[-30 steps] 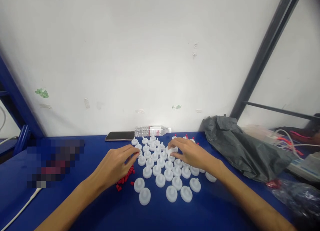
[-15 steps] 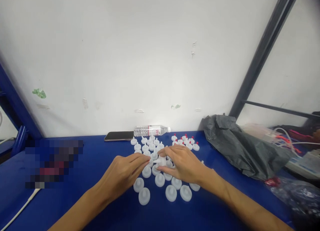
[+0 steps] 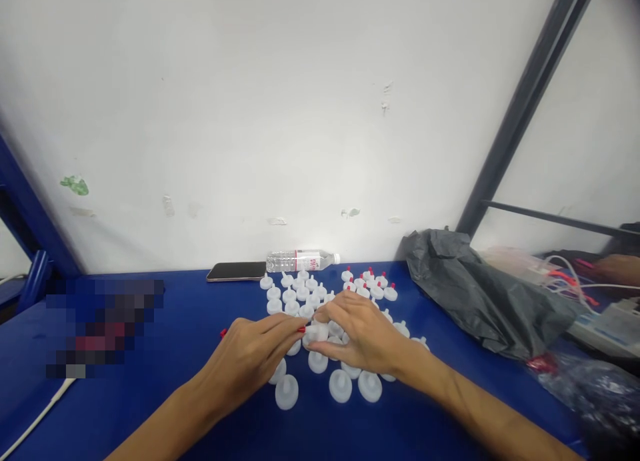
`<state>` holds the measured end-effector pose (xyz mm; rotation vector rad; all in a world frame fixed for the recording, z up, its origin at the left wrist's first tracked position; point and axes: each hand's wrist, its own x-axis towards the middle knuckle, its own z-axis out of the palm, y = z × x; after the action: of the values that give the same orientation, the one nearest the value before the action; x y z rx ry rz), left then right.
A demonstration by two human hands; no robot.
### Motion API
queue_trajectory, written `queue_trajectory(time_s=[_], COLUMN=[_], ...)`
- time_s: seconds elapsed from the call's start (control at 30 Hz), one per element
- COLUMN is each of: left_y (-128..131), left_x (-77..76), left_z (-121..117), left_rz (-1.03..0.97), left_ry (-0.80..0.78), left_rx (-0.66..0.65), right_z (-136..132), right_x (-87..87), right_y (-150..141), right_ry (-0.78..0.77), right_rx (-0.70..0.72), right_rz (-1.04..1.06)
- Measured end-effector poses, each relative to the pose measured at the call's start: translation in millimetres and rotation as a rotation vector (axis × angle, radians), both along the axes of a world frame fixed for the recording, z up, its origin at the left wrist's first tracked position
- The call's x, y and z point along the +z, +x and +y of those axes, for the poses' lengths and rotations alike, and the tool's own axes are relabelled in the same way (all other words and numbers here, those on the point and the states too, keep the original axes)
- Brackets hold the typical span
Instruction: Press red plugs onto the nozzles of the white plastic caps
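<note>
Over the middle of the blue table, my left hand (image 3: 255,348) pinches a small red tip cap (image 3: 301,329) between thumb and fingers. It meets the spout of a white nozzle cap (image 3: 317,332), which lies on its side in the curled fingers of my right hand (image 3: 361,331). Whether the red tip cap is fully seated on the spout cannot be seen. Many white nozzle caps (image 3: 287,392) stand spout-up beneath and around both hands. Several white caps with red tips (image 3: 391,292) stand behind my right hand. Another red piece (image 3: 223,332) shows beside the left hand, partly hidden.
Against the wall lie a phone (image 3: 236,271) and a clear plastic bottle (image 3: 306,260). A grey plastic bag (image 3: 480,291) covers the table's right side, with a clear bag (image 3: 590,388) nearer me. A white cable (image 3: 43,416) runs along the left. Part of a person's hand (image 3: 617,269) shows far right.
My hands have come closer together, and the red tip cap in my left hand now meets the spout of the nozzle cap. The view has shifted slightly.
</note>
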<state>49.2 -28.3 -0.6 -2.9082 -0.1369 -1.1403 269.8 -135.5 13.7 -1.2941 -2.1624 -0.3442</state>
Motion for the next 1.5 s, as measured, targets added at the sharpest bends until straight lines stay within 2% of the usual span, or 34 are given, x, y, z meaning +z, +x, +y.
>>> queue_trajectory(time_s=[0.23,0.47,0.67,0.8,0.93,1.1,1.23,1.37,1.5], left_y=[4.8,4.5,2.7,2.0,-3.1,-19.7,-31.9,-36.6,-41.3], left_x=[8.1,14.3,9.7,12.6,19.0,21.0,23.9,26.9,23.6], left_z=[-7.6,-16.2,-14.3,-10.9,3.4,38.4,58.1,65.4,73.7], left_rz=[0.070,0.029,0.065,0.132,0.171,0.241,0.279,0.393,0.536], left_ry=[0.119,0.078,0.027,-0.020,-0.073,-0.074,-0.126,-0.203,-0.302], left_rx=[0.142,0.085,0.071,0.086,0.166,0.390,0.498,0.579,0.630], right_z=[-0.2,1.3,-0.9,0.3,2.9,7.3,12.3,15.7,16.0], right_x=[1.9,1.4,3.4,4.6,11.3,22.1,25.3,25.6,26.8], right_y=[-4.1,-8.3,-12.9,-16.7,-10.9,29.0,62.7,76.8,80.4], right_ry=[0.195,0.355,0.427,0.348,0.210,0.127,0.056,-0.082,-0.217], right_rx=[0.136,0.194,0.178,0.126,-0.017,-0.250,-0.374,-0.417,-0.413], right_rz=[0.099,0.054,-0.057,-0.063,-0.100,-0.019,-0.005,-0.038,-0.043])
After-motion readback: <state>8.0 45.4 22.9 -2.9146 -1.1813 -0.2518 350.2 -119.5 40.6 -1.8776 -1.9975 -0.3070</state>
